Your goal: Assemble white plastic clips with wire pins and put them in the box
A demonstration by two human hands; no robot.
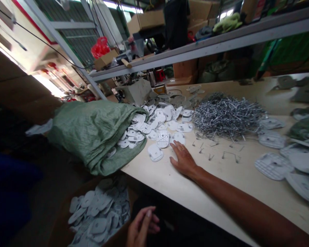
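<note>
My right hand (182, 159) lies flat on the pale table (221, 181), fingers stretched out, holding nothing. Its fingertips reach toward a heap of white plastic plates (157, 125) spilling from a green woven sack (92, 132). One plate (155, 152) lies just left of the fingers. My left hand (141, 228) hangs below the table edge, fingers loosely curled with nothing seen in them, beside a cardboard box of white plates (99, 214).
A big tangle of bent metal wire clips (225, 115) sits mid-table, with a few loose clips (230, 156) near my right hand. More white plates (285, 164) lie at the right. A grey shelf (195, 48) with boxes runs overhead.
</note>
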